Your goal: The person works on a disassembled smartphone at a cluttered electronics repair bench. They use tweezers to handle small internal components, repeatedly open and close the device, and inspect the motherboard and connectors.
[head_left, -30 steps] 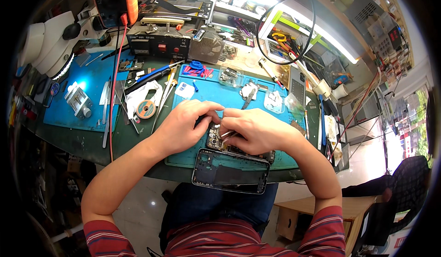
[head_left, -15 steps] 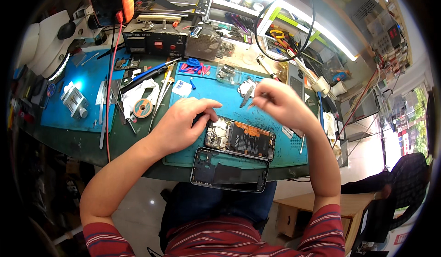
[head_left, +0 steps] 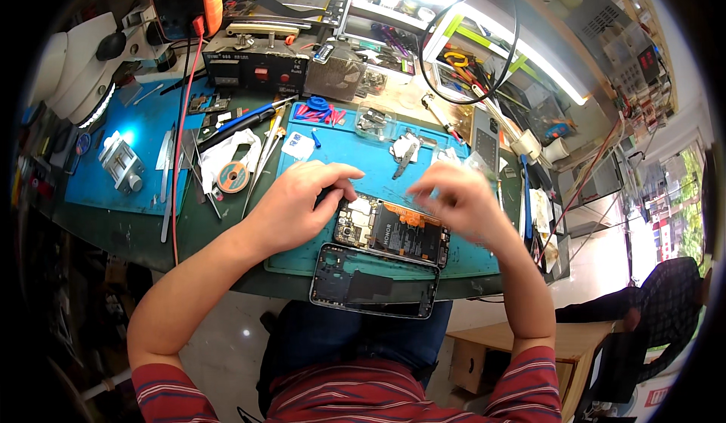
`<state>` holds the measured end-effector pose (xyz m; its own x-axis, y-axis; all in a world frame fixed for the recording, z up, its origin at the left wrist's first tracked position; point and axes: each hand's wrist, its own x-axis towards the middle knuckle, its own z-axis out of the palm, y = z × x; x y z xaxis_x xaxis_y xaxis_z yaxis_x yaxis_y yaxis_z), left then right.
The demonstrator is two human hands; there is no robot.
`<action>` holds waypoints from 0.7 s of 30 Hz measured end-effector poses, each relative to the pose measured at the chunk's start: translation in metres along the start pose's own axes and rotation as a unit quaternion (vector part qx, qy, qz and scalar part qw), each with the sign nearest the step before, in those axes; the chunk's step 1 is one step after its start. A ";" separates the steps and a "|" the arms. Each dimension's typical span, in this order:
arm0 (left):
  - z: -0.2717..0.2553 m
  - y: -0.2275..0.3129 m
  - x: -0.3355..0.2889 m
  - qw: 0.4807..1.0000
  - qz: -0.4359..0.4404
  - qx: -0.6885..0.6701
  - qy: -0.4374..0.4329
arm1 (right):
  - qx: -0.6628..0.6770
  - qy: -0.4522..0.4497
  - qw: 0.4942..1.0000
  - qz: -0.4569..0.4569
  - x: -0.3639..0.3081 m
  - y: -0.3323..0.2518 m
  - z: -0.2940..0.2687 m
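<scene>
- Opened phone (head_left: 392,230) lies on the main mat (head_left: 348,151), toward its near edge, battery in its right part and board with camera in its left.
- Orange flex (head_left: 408,217) runs over the battery's far side.
- Black frame (head_left: 374,285) lies just beside the phone's near edge; it crosses the mat's near edge and juts past the near edge of the bench (head_left: 144,234).
- Left hand (head_left: 306,200) is at the phone's far left corner, fingers curled, thumb and forefinger apart at their bases. Whether it pinches anything, or touches the phone, I cannot tell.
- Right hand (head_left: 457,200) is above the phone's far right corner, blurred, fingers bent inward. I cannot tell whether they press together or hold anything.
- Dark slim tool (head_left: 406,160) rests beyond the phone, toward the mat's far edge.
- Clear box (head_left: 374,124) of small metal parts sits at that far edge; pink bits (head_left: 321,114) and a blue roll (head_left: 316,103) are at the far left corner.
- Spool (head_left: 233,177) lies between the main mat and the left mat (head_left: 87,189).
- Metal vise (head_left: 121,164) stands on the left mat, a bright light glowing by its far end.
</scene>
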<state>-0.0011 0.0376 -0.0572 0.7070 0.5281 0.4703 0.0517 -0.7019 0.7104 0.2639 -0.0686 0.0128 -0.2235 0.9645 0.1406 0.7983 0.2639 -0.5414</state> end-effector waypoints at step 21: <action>-0.001 0.001 0.000 1.000 -0.019 -0.015 -0.011 | -0.113 -0.176 0.968 -0.142 0.020 -0.031 0.034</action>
<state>-0.0017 0.0375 -0.0563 0.7206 0.5431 0.4311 0.0580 -0.6668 0.7430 0.2162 -0.0575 0.0043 -0.5968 0.8006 -0.0543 0.7694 0.5518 -0.3218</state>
